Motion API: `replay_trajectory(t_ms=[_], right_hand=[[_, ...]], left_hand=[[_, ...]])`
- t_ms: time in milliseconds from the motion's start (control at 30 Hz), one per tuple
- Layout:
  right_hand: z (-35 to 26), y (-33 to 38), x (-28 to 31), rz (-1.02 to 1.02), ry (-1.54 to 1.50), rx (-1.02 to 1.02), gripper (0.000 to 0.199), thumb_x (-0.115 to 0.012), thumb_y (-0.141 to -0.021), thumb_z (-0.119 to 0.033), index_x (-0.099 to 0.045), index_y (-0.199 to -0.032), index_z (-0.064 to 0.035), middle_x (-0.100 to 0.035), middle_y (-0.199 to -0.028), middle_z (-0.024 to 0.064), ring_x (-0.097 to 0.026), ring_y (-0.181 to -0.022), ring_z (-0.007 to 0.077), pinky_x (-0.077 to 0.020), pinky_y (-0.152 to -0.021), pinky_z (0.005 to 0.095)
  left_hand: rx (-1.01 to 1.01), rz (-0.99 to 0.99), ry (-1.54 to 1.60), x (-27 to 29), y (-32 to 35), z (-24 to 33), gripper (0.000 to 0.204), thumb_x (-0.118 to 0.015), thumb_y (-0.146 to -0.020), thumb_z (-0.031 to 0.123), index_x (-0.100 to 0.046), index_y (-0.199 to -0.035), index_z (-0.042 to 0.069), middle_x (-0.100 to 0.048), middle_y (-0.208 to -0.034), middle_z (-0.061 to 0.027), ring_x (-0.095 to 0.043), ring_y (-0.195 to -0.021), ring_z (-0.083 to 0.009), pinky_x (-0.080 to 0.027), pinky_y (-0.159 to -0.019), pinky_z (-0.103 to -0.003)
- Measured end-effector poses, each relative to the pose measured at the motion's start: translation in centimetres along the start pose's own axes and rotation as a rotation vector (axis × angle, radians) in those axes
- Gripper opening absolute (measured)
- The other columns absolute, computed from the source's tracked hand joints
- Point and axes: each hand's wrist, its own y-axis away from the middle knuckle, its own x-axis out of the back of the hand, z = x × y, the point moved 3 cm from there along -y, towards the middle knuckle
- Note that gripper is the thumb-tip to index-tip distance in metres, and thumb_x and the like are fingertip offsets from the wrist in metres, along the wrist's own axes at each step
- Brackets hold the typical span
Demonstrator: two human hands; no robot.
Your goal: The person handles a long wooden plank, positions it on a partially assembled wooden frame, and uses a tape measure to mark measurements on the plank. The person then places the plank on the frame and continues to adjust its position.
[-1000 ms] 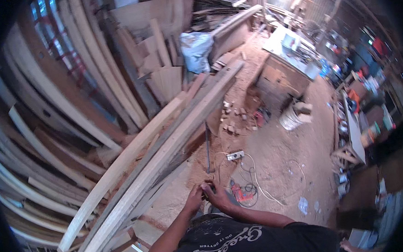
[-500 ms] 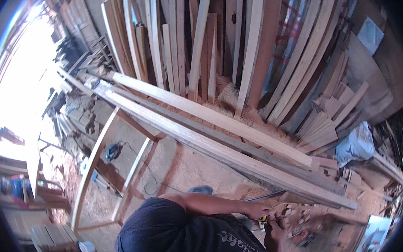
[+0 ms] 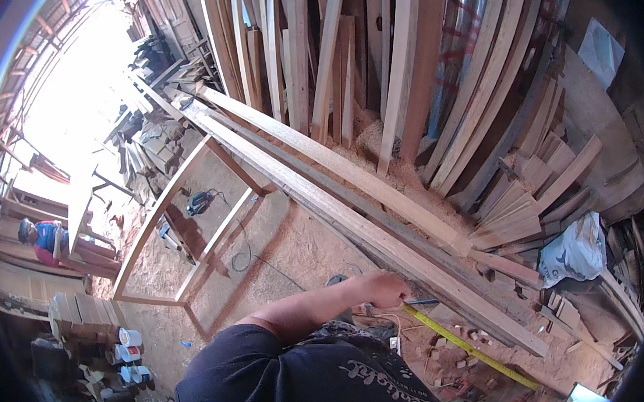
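A yellow tape measure (image 3: 469, 347) is drawn out in a slanting line at the lower right, above ground strewn with wood scraps. My left hand (image 3: 388, 290) is closed on its upper-left end, beside the near edge of a long timber beam (image 3: 352, 212). The far end of the blade runs to the lower right, where I cannot see what holds it. My right hand is out of view. A second long, pale beam (image 3: 334, 161) lies parallel behind the first.
A wooden frame with a curved side (image 3: 162, 211) stands left, a power tool (image 3: 200, 202) near it. Boards (image 3: 402, 71) lean along the back. A white sack (image 3: 574, 250) lies right, white buckets (image 3: 130, 354) lower left. A person (image 3: 44, 238) is at far left.
My hands have moved apart and the yellow tape now stretches out long. My left hand has moved up and left; my right hand has left the view. The view has shifted.
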Motion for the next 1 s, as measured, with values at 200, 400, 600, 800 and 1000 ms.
replay_trajectory(t_ms=[200, 400, 600, 800, 1000], right_hand=[[5.0, -4.2, -0.6, 0.161, -0.159, 0.117, 0.053, -0.062, -0.099, -0.023, -0.048, -0.145, -0.0017, -0.052, -0.144, 0.0216, -0.050, -0.134, 0.0349, -0.0414, -0.113, 0.0440], [11.1, -5.9, 1.5, 0.229, -0.758, -0.308, 0.044, -0.068, -0.096, -0.018, -0.056, -0.136, -0.0045, -0.059, -0.131, 0.0136, -0.057, -0.120, 0.0290, -0.0487, -0.103, 0.0401], [16.5, -7.2, -3.1, 0.393, -1.109, -0.558, 0.035, -0.073, -0.092, -0.013, -0.065, -0.126, -0.0072, -0.067, -0.118, 0.0056, -0.064, -0.107, 0.0230, -0.0560, -0.092, 0.0361], [15.5, -10.5, -6.8, 0.441, -1.069, -0.593, 0.034, -0.077, -0.091, -0.012, -0.064, -0.122, -0.0048, -0.068, -0.101, 0.0052, -0.065, -0.086, 0.0140, -0.0542, -0.069, 0.0276], [14.4, -15.2, -10.1, 0.321, -0.719, -0.536, 0.025, -0.081, -0.090, -0.016, -0.072, -0.112, -0.0087, -0.066, -0.085, -0.0014, -0.060, -0.075, 0.0097, -0.0517, -0.068, 0.0248]], left_hand=[[0.067, 0.069, -0.075, 1.3, 0.7, -0.4, 0.029, -0.061, -0.089, 0.029, -0.073, -0.114, 0.018, -0.074, -0.108, -0.0140, -0.070, -0.105, -0.0382, -0.056, -0.089, -0.052], [-0.039, 0.169, 0.058, 1.4, 1.3, -2.1, 0.027, -0.063, -0.094, 0.030, -0.074, -0.109, 0.010, -0.073, -0.104, -0.0189, -0.069, -0.099, -0.0415, -0.055, -0.086, -0.051], [-0.010, 0.262, -0.142, 5.2, 4.1, -2.5, 0.023, -0.071, -0.093, 0.026, -0.073, -0.104, 0.006, -0.069, -0.101, -0.0198, -0.065, -0.101, -0.0405, -0.052, -0.090, -0.048], [0.148, 0.277, -0.174, 7.2, 3.1, -2.8, 0.017, -0.072, -0.092, 0.019, -0.072, -0.101, 0.005, -0.068, -0.096, -0.0171, -0.065, -0.094, -0.0369, -0.050, -0.088, -0.046], [0.102, 0.398, -0.255, 8.2, 0.9, -5.5, 0.016, -0.072, -0.092, 0.019, -0.070, -0.099, 0.004, -0.066, -0.095, -0.0171, -0.063, -0.095, -0.0371, -0.049, -0.087, -0.047]])
